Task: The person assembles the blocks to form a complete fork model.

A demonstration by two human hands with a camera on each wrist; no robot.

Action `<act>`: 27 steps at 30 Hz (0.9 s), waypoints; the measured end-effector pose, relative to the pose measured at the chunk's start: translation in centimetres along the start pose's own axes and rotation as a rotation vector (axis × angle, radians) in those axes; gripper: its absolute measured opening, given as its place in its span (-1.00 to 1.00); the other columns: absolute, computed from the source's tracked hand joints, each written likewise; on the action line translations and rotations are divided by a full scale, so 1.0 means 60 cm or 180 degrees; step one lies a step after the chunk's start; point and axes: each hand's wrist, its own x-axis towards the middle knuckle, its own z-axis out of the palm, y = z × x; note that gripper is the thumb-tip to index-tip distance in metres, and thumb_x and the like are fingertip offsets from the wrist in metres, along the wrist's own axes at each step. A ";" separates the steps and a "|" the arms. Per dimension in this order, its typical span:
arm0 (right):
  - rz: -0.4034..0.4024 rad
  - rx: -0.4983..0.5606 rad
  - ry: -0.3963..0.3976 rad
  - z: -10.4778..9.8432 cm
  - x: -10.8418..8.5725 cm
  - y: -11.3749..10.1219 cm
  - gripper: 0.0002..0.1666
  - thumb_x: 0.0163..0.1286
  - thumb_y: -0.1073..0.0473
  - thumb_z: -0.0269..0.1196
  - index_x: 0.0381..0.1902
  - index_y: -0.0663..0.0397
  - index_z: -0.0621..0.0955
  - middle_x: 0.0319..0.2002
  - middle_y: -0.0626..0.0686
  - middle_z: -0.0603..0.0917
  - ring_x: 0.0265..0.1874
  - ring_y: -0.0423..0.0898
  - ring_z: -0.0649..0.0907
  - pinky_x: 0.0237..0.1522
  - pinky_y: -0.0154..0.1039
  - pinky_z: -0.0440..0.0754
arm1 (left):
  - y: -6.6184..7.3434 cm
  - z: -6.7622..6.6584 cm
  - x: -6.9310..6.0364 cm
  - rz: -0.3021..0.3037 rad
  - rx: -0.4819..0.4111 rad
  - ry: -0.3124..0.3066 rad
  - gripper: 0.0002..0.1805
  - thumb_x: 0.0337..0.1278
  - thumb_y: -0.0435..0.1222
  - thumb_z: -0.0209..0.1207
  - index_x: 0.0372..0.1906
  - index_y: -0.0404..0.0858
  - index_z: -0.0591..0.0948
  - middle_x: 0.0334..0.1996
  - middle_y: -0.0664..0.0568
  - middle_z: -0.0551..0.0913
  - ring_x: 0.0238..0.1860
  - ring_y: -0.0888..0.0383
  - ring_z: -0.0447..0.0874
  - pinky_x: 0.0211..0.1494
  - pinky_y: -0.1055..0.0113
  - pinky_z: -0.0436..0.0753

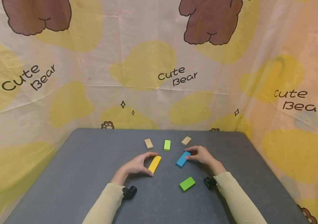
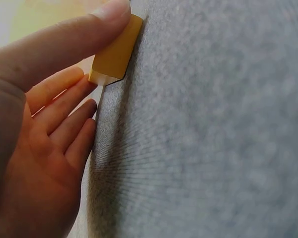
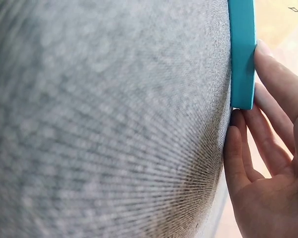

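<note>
A long yellow block [image 1: 155,164] lies flat on the grey table. My left hand [image 1: 136,164] pinches it, thumb at the near end and index finger at the far end. In the left wrist view the thumb overlaps the yellow block [image 2: 114,54], while the other fingers spread beside it. To the right, a blue block [image 1: 182,160] lies slanted on the table. The thumb and index finger of my right hand [image 1: 203,155] hold its far right end. The right wrist view shows the thumb against the blue block [image 3: 243,59], with the fingers partly hidden behind it.
Behind the hands are a tan block [image 1: 148,143], a light green block [image 1: 167,145] and another tan block [image 1: 186,141]. A green block [image 1: 187,184] lies nearer, left of the right wrist. Printed cloth [image 1: 147,71] hangs around the table [image 1: 72,174].
</note>
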 end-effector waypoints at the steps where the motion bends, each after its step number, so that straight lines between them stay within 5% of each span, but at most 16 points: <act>1: 0.0001 -0.0001 0.0001 0.000 0.000 0.000 -0.46 0.16 -0.07 0.40 0.10 -0.08 0.65 0.11 0.08 0.68 0.08 0.01 0.66 0.12 -0.03 0.63 | 0.001 0.000 -0.001 -0.0005 -0.0004 0.0010 0.02 -0.29 -0.12 0.53 0.42 -0.08 0.30 0.41 0.10 0.37 0.47 0.03 0.26 0.50 -0.08 0.22; 14: -0.0031 -0.0014 -0.0017 0.000 0.001 -0.001 -0.46 0.16 -0.06 0.40 0.11 -0.06 0.64 0.12 0.09 0.67 0.08 0.01 0.66 0.11 -0.05 0.63 | 0.003 0.009 -0.003 0.0005 0.0192 0.0285 0.03 -0.38 -0.05 0.56 0.38 -0.10 0.36 0.36 0.06 0.44 0.42 0.01 0.34 0.48 -0.05 0.29; 27: -0.0039 -0.0025 -0.0007 -0.001 -0.001 -0.003 -0.46 0.17 -0.05 0.39 0.11 -0.05 0.64 0.11 0.09 0.68 0.09 0.02 0.65 0.12 -0.03 0.62 | 0.007 0.019 -0.011 0.0164 0.0046 0.0681 0.05 -0.39 -0.05 0.57 0.36 -0.21 0.37 0.26 -0.02 0.47 0.35 0.02 0.43 0.43 0.05 0.39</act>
